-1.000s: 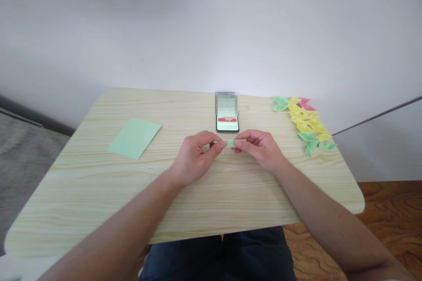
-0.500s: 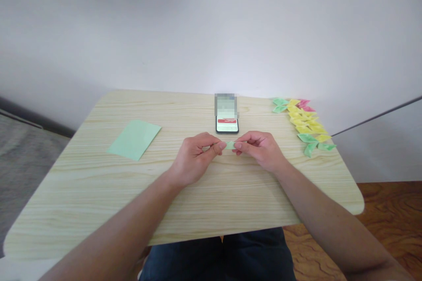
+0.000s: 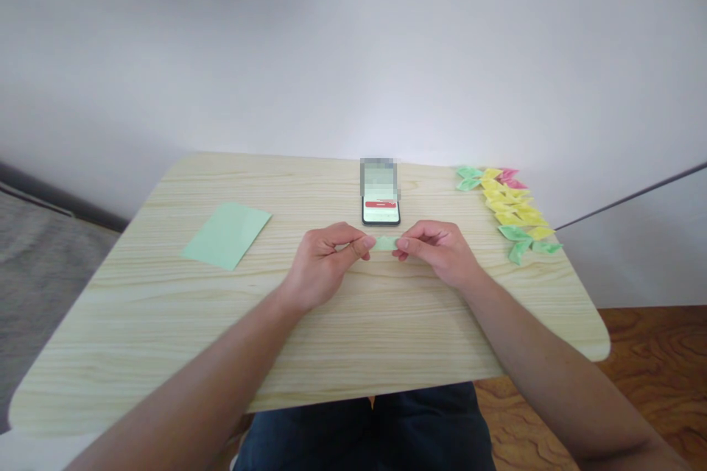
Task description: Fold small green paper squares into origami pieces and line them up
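Note:
Between my hands is a small folded piece of green paper, held just in front of the phone. My left hand pinches its left end between thumb and fingers. At the other end, the thumb and forefinger of my right hand are closed on the paper. Fingertips cover both ends, so only the middle strip shows. A flat sheet of green paper lies on the table to the left of my hands.
A phone with a lit screen lies beyond my hands. Several folded paper pieces, green, yellow and pink, line the right side of the wooden table. A white wall stands behind the table.
My fingertips have moved slightly apart, so a little more of the folded green paper shows between them. Both hands keep their pinch.

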